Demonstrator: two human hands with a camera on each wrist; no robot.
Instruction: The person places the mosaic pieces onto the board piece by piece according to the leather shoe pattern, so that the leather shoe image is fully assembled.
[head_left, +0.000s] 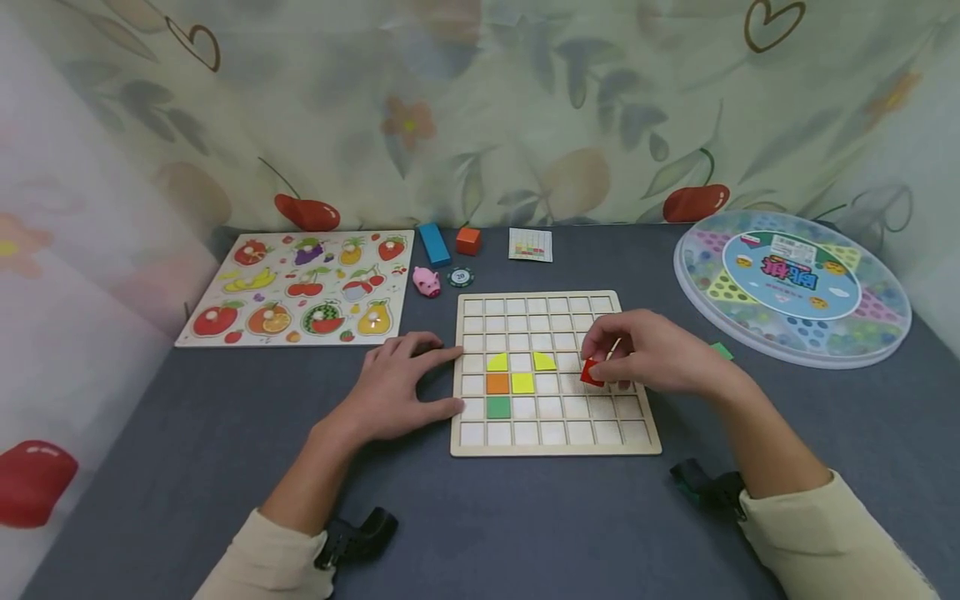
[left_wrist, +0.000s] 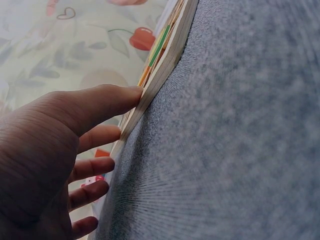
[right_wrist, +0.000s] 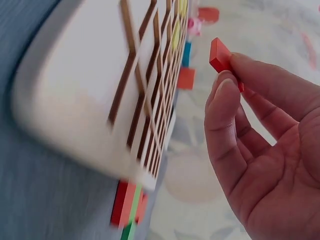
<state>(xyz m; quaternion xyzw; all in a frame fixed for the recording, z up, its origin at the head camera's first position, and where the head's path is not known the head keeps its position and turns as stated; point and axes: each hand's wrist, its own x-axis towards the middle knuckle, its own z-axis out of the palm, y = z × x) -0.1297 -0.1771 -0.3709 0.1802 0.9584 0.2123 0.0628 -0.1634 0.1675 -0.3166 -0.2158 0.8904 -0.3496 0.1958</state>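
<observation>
A wooden grid board (head_left: 555, 433) with square cells lies on the table. In its left part sit an orange square tile (head_left: 497, 383), a green square tile (head_left: 498, 407), a yellow square tile (head_left: 522, 383) and two yellow pieces with a curved edge (head_left: 543, 362). My left hand (head_left: 393, 387) touches the board's left edge with thumb and index finger, the other fingers extended. Between thumb and fingertips, my right hand (head_left: 660, 354) pinches a red tile (right_wrist: 220, 55) over the right part of the board. The right wrist view shows the tile raised off the grid.
Left of the board lies a fruit picture board (head_left: 322, 287). Behind stand a blue block (head_left: 433, 244), an orange block (head_left: 468, 241), a pink pig (head_left: 426, 282), a chip (head_left: 461, 277) and a small pattern card (head_left: 530, 245). A round game box (head_left: 795, 287) lies right, a green piece (head_left: 722, 351) beside it.
</observation>
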